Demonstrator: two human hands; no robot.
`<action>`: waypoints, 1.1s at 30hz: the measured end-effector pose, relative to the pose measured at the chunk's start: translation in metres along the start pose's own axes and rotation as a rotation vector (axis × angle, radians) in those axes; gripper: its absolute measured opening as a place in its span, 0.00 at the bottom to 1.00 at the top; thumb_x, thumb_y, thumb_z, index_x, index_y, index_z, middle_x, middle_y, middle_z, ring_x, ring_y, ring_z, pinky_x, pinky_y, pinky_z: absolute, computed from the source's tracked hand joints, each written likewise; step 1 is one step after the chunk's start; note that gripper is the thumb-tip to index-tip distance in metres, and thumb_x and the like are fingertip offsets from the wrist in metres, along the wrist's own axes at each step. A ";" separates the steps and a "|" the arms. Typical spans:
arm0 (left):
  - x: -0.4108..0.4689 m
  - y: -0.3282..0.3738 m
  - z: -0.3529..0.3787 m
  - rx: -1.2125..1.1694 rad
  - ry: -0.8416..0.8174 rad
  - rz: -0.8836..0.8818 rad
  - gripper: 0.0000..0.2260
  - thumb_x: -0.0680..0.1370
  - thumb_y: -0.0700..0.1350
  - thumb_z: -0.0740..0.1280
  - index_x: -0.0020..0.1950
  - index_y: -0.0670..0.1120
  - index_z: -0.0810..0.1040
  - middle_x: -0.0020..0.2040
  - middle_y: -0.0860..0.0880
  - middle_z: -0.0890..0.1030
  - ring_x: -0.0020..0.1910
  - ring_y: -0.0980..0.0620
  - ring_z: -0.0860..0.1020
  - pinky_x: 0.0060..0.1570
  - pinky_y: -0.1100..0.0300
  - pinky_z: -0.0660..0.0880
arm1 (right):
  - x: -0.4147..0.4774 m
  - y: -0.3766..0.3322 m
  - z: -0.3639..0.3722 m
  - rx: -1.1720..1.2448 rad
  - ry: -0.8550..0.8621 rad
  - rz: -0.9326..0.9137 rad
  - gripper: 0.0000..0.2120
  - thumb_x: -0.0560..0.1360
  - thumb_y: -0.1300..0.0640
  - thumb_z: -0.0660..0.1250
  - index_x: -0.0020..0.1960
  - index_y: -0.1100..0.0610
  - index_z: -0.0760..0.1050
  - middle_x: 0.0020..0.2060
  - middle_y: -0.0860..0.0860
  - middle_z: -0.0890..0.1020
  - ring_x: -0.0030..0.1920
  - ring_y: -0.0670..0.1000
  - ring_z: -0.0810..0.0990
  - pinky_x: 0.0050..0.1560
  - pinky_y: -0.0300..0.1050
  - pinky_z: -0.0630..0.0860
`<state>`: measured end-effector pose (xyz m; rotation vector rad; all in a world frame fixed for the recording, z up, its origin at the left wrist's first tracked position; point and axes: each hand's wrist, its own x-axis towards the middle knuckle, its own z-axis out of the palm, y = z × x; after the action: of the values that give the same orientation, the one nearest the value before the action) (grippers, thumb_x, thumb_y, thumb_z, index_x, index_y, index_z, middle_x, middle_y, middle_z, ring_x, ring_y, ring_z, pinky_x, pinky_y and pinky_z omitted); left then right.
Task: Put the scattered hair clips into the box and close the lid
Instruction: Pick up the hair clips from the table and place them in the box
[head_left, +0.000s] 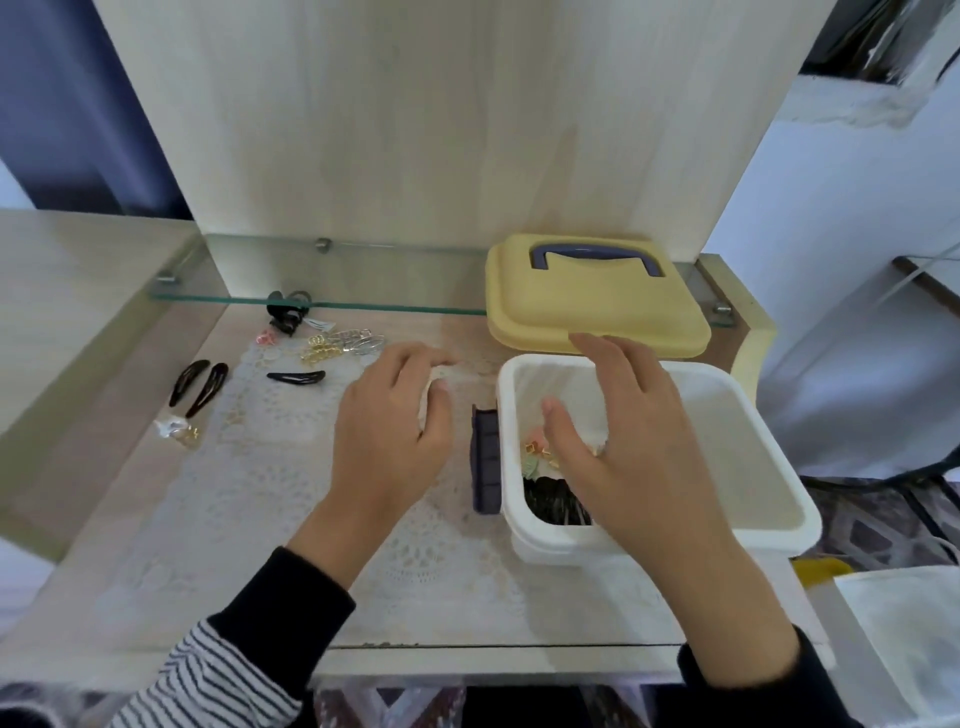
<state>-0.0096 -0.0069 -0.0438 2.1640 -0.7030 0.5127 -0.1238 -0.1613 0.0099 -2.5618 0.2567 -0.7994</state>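
A white box (753, 441) stands open on the right of the table, with pink, green, gold and black clips (550, 483) in its near left corner. Its yellow lid (592, 306) with a blue handle lies behind it. My right hand (623, 431) hovers over the box, fingers spread and nothing held. My left hand (395, 421) is curled on a small white thing (431, 395) just left of the box. Loose clips lie at the left: two dark snap clips (200, 382), one black snap clip (296, 377), gold and silver clips (340, 345), a black claw clip (285, 312), a pink clip (265, 338).
A glass shelf (322, 299) runs along the back above the table, and the lid's rear rests on it. A dark blue latch (485, 460) hangs on the box's left side. A small clear-and-gold piece (179, 428) lies near the left edge. White lace mat (270, 467) covers the table.
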 end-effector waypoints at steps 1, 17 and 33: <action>-0.004 -0.010 -0.002 0.024 0.011 -0.015 0.14 0.77 0.44 0.58 0.58 0.48 0.78 0.55 0.53 0.77 0.51 0.54 0.76 0.48 0.49 0.75 | 0.001 -0.011 0.004 0.044 0.036 -0.013 0.22 0.74 0.51 0.62 0.66 0.57 0.70 0.60 0.52 0.73 0.59 0.52 0.72 0.58 0.48 0.71; -0.011 -0.130 -0.033 0.426 -0.021 -0.188 0.20 0.75 0.45 0.56 0.64 0.38 0.74 0.64 0.39 0.75 0.64 0.40 0.74 0.60 0.45 0.72 | 0.016 -0.088 0.158 0.000 -0.198 -0.055 0.24 0.74 0.57 0.61 0.70 0.58 0.65 0.66 0.58 0.69 0.65 0.57 0.69 0.62 0.52 0.71; -0.016 -0.135 -0.028 0.385 -0.252 -0.335 0.22 0.82 0.50 0.53 0.77 0.57 0.59 0.79 0.49 0.54 0.78 0.49 0.51 0.75 0.50 0.47 | 0.059 -0.063 0.234 -0.255 -0.216 0.108 0.30 0.76 0.50 0.53 0.77 0.48 0.51 0.75 0.62 0.56 0.64 0.59 0.65 0.63 0.54 0.62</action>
<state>0.0600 0.0924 -0.1109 2.6740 -0.3757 0.2095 0.0623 -0.0397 -0.1039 -2.8151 0.4495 -0.4708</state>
